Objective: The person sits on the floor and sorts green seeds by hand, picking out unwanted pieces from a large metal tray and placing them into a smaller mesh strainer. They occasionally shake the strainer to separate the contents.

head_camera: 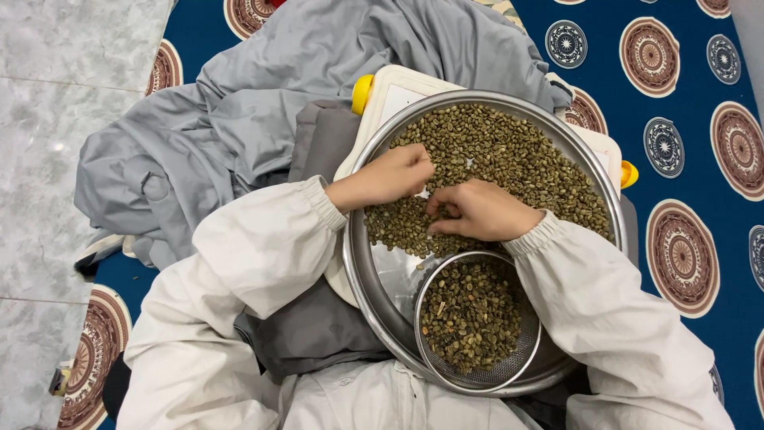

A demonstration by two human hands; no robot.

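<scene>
Sorting of the green coffee beans (509,155) appeared to be partly complete. The bulk of the beans lay spread over the far and middle portion of the large steel tray (362,271), while the near-left portion of its floor showed bare metal. A smaller quantity had been collected in the small mesh sieve (529,362), which sat inside the tray at its near edge. Judged from these quantities, most of the beans remained to be gone through.

The left hand (390,177) rested on the beans at the left side of the tray, fingers curled down into the layer. The right hand (477,211) lay just beside it toward the centre, fingertips drawn together in a narrow pinch at the bean surface. Whether either hand actually held beans could not be determined, since the fingertips were hidden among them.

The sieve contents looked darker and more mixed, possibly with broken pieces or husk; the view was too coarse to confirm this.

The tray sat on a white board with yellow knobs (362,93), which lay across the person's lap. Grey cloth (239,119) was bunched beyond it on a blue patterned mat (684,159).
</scene>
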